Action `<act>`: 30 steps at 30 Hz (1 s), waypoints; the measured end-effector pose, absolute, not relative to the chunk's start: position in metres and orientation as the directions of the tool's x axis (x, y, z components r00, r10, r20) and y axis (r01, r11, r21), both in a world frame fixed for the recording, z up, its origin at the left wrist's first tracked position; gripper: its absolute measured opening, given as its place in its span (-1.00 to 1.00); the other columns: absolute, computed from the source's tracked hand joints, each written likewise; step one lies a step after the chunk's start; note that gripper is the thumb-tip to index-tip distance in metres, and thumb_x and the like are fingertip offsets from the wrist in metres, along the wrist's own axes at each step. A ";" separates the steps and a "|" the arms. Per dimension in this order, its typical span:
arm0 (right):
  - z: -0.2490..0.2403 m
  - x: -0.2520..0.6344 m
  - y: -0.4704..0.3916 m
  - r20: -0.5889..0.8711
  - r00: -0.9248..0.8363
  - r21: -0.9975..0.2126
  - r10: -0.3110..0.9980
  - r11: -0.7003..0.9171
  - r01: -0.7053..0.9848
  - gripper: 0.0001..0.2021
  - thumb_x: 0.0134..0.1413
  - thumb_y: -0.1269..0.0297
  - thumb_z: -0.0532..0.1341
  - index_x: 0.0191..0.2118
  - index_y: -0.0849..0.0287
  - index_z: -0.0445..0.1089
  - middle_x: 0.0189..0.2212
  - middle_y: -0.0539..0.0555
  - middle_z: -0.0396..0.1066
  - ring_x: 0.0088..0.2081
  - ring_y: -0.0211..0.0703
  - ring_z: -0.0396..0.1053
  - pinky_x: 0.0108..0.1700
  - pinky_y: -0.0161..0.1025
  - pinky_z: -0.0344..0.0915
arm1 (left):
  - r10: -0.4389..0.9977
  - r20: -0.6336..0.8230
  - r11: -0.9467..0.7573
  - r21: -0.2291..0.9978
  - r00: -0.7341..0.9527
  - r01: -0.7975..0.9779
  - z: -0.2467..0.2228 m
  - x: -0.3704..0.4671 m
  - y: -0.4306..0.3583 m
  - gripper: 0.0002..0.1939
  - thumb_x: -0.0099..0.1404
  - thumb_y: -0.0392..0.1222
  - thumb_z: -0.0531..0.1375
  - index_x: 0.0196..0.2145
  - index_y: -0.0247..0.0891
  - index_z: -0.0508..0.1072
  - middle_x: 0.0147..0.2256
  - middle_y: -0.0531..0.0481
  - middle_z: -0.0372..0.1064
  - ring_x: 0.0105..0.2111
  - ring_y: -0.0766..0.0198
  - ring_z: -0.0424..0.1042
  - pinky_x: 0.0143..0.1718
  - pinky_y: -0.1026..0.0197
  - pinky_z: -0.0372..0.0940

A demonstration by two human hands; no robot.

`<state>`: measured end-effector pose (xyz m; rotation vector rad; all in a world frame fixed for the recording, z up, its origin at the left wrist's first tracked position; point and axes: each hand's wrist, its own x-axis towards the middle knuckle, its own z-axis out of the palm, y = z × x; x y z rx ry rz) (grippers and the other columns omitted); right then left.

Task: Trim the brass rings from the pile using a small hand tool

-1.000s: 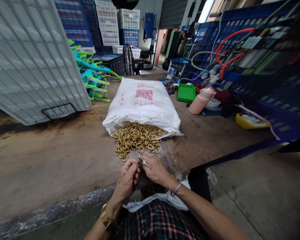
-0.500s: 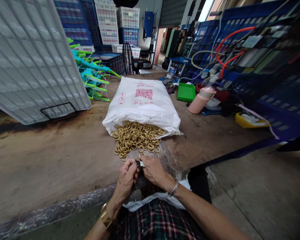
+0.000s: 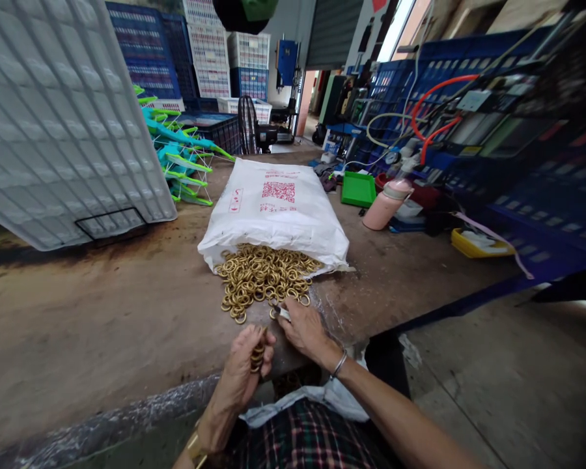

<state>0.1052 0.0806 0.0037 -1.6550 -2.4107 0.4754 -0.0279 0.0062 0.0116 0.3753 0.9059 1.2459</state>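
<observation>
Brass-coloured rings [image 3: 258, 277] spill in a heap from the open mouth of a white printed sack [image 3: 278, 202] lying on the brown table [image 3: 141, 326]. Below the heap, near the table's front edge, my left hand [image 3: 249, 365] is closed around several of these rings, which show between its fingers. My right hand [image 3: 303, 329] is closed on a small pale tool [image 3: 282, 313] with a dark tip. That tip is beside a ring at the heap's lower edge; whether they touch I cannot tell.
A tilted white crate [image 3: 73, 130] stands at the left, with teal-and-green plastic parts [image 3: 180, 153] behind it. To the right are a green tray [image 3: 359, 189], a pink bottle [image 3: 387, 205], a yellow dish [image 3: 481, 242] and blue crates with hoses.
My hands have moved apart. The left turned and came down a little, so the rings in it now show; the right holds the tool's tip nearer the heap. The view has shifted slightly.
</observation>
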 end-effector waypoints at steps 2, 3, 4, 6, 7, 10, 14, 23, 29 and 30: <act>0.003 0.101 0.079 -0.016 -0.377 -0.352 0.926 0.348 0.869 -0.85 0.13 0.29 0.09 -0.16 0.15 0.25 -0.22 0.07 0.43 -0.25 -0.15 0.37 -0.31 -0.30 0.06 | 0.920 -0.390 0.319 0.678 0.045 -0.662 0.009 -0.031 0.007 -0.70 0.09 -0.04 0.27 -0.44 -0.28 0.26 -0.46 0.07 0.34 -0.64 0.49 0.20 -0.72 0.44 0.05; 0.002 0.099 0.079 -0.016 -0.378 -0.348 0.926 0.349 0.870 -0.85 0.13 0.30 0.08 -0.16 0.15 0.24 -0.21 0.07 0.42 -0.24 -0.15 0.37 -0.32 -0.30 0.06 | 0.917 -0.396 0.323 0.667 0.048 -0.672 0.009 -0.032 0.008 -0.71 0.08 -0.07 0.28 -0.42 -0.27 0.27 -0.47 0.08 0.34 -0.64 0.48 0.21 -0.72 0.44 0.05; 0.001 0.098 0.079 -0.017 -0.376 -0.346 0.927 0.347 0.872 -0.85 0.12 0.31 0.07 -0.16 0.15 0.24 -0.21 0.07 0.41 -0.24 -0.15 0.37 -0.33 -0.29 0.05 | 0.912 -0.406 0.329 0.651 0.052 -0.684 0.009 -0.033 0.008 -0.72 0.06 -0.09 0.29 -0.38 -0.26 0.29 -0.48 0.08 0.34 -0.64 0.47 0.22 -0.72 0.43 0.06; 0.000 0.096 0.081 -0.018 -0.366 -0.347 0.930 0.338 0.875 -0.85 0.11 0.32 0.07 -0.17 0.14 0.24 -0.22 0.06 0.40 -0.26 -0.15 0.36 -0.35 -0.29 0.04 | 0.899 -0.432 0.346 0.609 0.067 -0.714 0.009 -0.035 0.009 -0.68 0.02 -0.15 0.32 -0.30 -0.26 0.32 -0.50 0.09 0.34 -0.63 0.46 0.25 -0.71 0.44 0.08; -0.001 0.096 0.082 -0.013 -0.365 -0.351 0.931 0.337 0.874 -0.85 0.11 0.32 0.08 -0.17 0.14 0.24 -0.23 0.06 0.39 -0.26 -0.16 0.36 -0.35 -0.29 0.04 | 0.893 -0.443 0.352 0.586 0.075 -0.730 0.010 -0.036 0.009 -0.66 0.00 -0.18 0.33 -0.27 -0.27 0.34 -0.50 0.08 0.35 -0.62 0.45 0.27 -0.71 0.44 0.10; -0.004 0.098 0.083 0.007 -0.375 -0.368 0.927 0.352 0.861 -0.84 0.09 0.34 0.08 -0.17 0.14 0.24 -0.25 0.05 0.37 -0.28 -0.19 0.34 -0.35 -0.31 0.03 | 0.883 -0.460 0.358 0.523 0.098 -0.774 0.009 -0.039 0.009 -0.71 -0.02 -0.24 0.34 -0.32 -0.33 0.39 -0.47 0.02 0.38 -0.55 0.40 0.35 -0.68 0.44 0.17; -0.007 0.102 0.083 0.026 -0.407 -0.410 0.913 0.381 0.829 -0.85 0.06 0.42 0.06 -0.22 0.14 0.26 -0.31 0.03 0.39 -0.32 -0.22 0.32 -0.35 -0.32 0.02 | 0.831 -0.549 0.378 0.443 0.087 -0.813 0.006 -0.042 0.009 -0.84 0.02 -0.32 0.30 -0.44 -0.35 0.36 -0.42 -0.06 0.43 -0.49 0.32 0.42 -0.65 0.41 0.23; 0.000 0.104 0.087 -0.107 -0.400 -0.847 0.910 0.127 0.517 -0.92 -0.08 0.41 0.07 -0.43 0.18 0.29 -0.53 -0.07 0.27 -0.45 -0.29 0.21 -0.38 -0.38 0.08 | 0.920 -0.345 0.238 0.871 -0.187 -0.430 0.004 -0.030 0.010 -0.65 0.00 0.02 0.30 -0.53 -0.26 0.25 -0.69 0.21 0.15 -0.73 0.52 0.08 -0.76 0.46 -0.03; 0.008 0.106 0.080 -0.070 -0.428 -0.947 0.901 0.075 0.313 -0.92 -0.10 0.36 0.07 -0.46 0.19 0.29 -0.55 -0.09 0.22 -0.45 -0.30 0.15 -0.37 -0.37 0.10 | 0.922 -0.342 0.318 0.937 -0.184 -0.147 0.004 -0.025 0.013 -0.58 0.09 0.15 0.16 -0.27 -0.26 0.32 -0.68 0.24 0.12 -0.75 0.47 0.04 -0.75 0.42 -0.05; 0.010 0.106 0.079 -0.049 -0.439 -0.952 0.897 0.091 0.292 -0.92 -0.09 0.35 0.07 -0.46 0.19 0.29 -0.54 -0.09 0.22 -0.45 -0.30 0.15 -0.37 -0.37 0.10 | 0.922 -0.350 0.331 0.934 -0.164 -0.132 0.004 -0.025 0.013 -0.58 0.10 0.15 0.14 -0.29 -0.27 0.33 -0.69 0.24 0.12 -0.75 0.48 0.03 -0.74 0.41 -0.06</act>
